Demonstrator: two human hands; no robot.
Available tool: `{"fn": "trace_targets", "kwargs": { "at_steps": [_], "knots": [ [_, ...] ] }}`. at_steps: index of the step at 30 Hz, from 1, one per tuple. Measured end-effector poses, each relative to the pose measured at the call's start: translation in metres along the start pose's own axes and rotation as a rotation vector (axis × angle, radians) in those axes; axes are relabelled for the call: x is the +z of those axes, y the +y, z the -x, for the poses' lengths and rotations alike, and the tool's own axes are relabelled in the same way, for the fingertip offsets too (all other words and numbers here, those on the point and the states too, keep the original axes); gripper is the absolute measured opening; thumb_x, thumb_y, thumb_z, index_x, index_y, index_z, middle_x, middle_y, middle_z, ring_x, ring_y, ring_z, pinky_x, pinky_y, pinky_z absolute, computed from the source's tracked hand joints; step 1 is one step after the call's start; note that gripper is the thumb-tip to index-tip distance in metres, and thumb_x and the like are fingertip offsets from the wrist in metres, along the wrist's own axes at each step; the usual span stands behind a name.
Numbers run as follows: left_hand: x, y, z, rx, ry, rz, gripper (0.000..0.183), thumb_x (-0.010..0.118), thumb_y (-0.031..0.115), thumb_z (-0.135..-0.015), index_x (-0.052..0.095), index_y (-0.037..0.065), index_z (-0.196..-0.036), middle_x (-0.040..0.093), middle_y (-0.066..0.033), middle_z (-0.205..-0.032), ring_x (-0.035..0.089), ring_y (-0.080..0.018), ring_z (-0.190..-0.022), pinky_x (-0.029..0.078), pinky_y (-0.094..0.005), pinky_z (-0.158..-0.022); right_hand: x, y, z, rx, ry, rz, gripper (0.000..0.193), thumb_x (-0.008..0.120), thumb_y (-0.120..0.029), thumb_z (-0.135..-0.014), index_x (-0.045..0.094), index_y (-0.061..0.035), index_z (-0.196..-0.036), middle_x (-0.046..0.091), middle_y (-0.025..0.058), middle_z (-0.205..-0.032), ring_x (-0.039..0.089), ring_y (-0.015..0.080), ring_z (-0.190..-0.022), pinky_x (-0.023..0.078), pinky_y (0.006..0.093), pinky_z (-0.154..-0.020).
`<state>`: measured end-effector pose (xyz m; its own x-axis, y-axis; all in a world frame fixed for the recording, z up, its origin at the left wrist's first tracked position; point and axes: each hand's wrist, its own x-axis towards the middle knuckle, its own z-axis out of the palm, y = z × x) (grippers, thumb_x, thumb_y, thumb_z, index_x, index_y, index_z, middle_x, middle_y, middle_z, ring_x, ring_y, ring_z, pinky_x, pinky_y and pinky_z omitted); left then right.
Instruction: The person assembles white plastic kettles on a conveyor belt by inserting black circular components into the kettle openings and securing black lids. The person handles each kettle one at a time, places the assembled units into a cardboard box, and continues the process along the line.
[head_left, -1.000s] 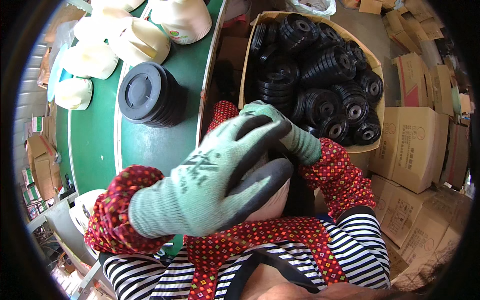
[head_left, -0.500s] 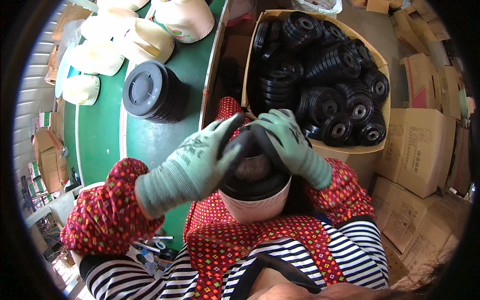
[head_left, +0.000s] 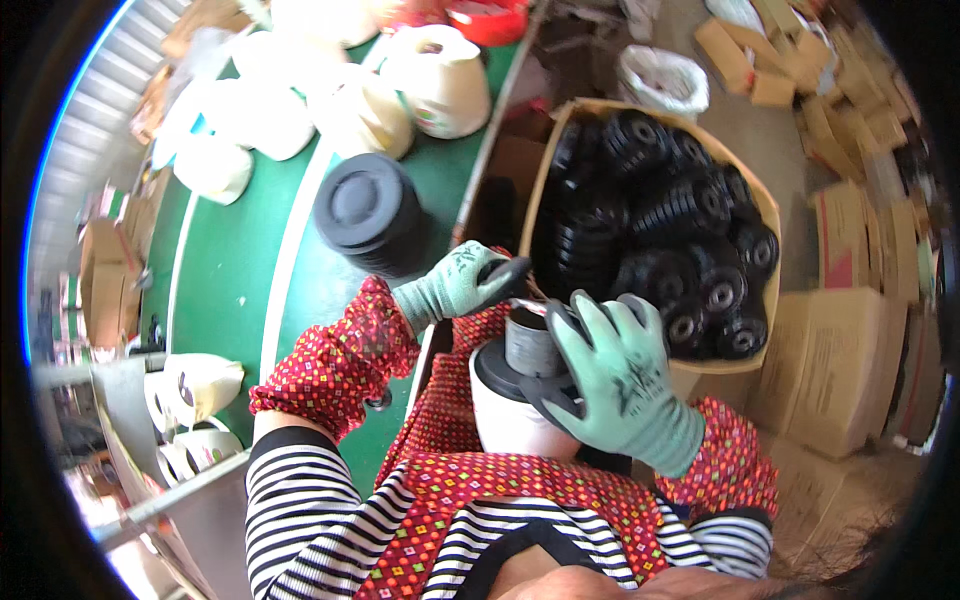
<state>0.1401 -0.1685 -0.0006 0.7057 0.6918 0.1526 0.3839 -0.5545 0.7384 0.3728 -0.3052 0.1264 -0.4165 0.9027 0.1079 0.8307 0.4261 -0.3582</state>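
Observation:
A white, pot-like body [head_left: 510, 420] stands upright against my apron, topped by a black ring [head_left: 497, 365]. From the middle of the ring rises a short grey cylinder [head_left: 531, 346]. My right hand [head_left: 620, 385], in a green glove with black-coated fingers, curls round the right side of the cylinder and ring. Just above and left of the cylinder, my left hand [head_left: 468, 284] has its gloved fingers pinched together. What they hold, if anything, is blurred. On the green table to the left stands a stack of round black parts [head_left: 370, 210].
Several cream-white plastic shells [head_left: 440, 80] sit at the back of the green table [head_left: 240, 290]. A carton of stacked black rings [head_left: 660, 240] stands at right, near a lined bin [head_left: 662, 85]. Brown boxes [head_left: 830, 365] fill the far right. White handled parts [head_left: 200, 390] lie at left.
My left hand has come off the top of the cylinder, up and left. My right hand has slid lower along its right side, so the cylinder shows more. The whole view has shifted.

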Motion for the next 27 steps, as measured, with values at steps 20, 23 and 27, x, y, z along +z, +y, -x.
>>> {"fn": "trace_targets", "kwargs": {
  "at_steps": [20, 23, 27],
  "knots": [
    [-0.060, 0.035, 0.280, -0.458, 0.476, -0.285, 0.088, 0.088, 0.035, -0.076, 0.047, 0.009, -0.150, 0.050, -0.0214, -0.145, 0.048, -0.0401, -0.135, 0.040, -0.0512, -0.113, 0.143, 0.014, 0.029, 0.362, 0.471, -2.118, 0.062, 0.045, -0.057, -0.107, 0.053, -0.0096, -0.145, 0.063, 0.0112, -0.140, 0.059, 0.0275, -0.125, 0.047, 0.0473, -0.111],
    [-0.059, 0.108, 0.268, -0.211, 0.400, 0.416, 0.090, 0.093, 0.025, -0.074, 0.047, 0.002, -0.147, 0.045, -0.0232, -0.153, 0.043, -0.0368, -0.144, 0.037, -0.0475, -0.118, 0.170, -0.002, 0.003, 0.386, 0.173, -2.246, 0.067, 0.050, -0.060, -0.104, 0.052, -0.0072, -0.145, 0.061, 0.0137, -0.141, 0.058, 0.0302, -0.128, 0.046, 0.0481, -0.113],
    [-0.064, 0.122, 0.277, -0.228, 0.331, 0.488, 0.073, 0.086, 0.018, -0.082, 0.049, 0.000, -0.142, 0.042, -0.0237, -0.155, 0.042, -0.0337, -0.145, 0.037, -0.0454, -0.117, 0.175, -0.054, -0.036, 0.484, -0.036, -2.322, 0.072, 0.043, -0.062, -0.105, 0.048, -0.0067, -0.149, 0.056, 0.0172, -0.147, 0.054, 0.0324, -0.135, 0.042, 0.0480, -0.117]
  ]
}}
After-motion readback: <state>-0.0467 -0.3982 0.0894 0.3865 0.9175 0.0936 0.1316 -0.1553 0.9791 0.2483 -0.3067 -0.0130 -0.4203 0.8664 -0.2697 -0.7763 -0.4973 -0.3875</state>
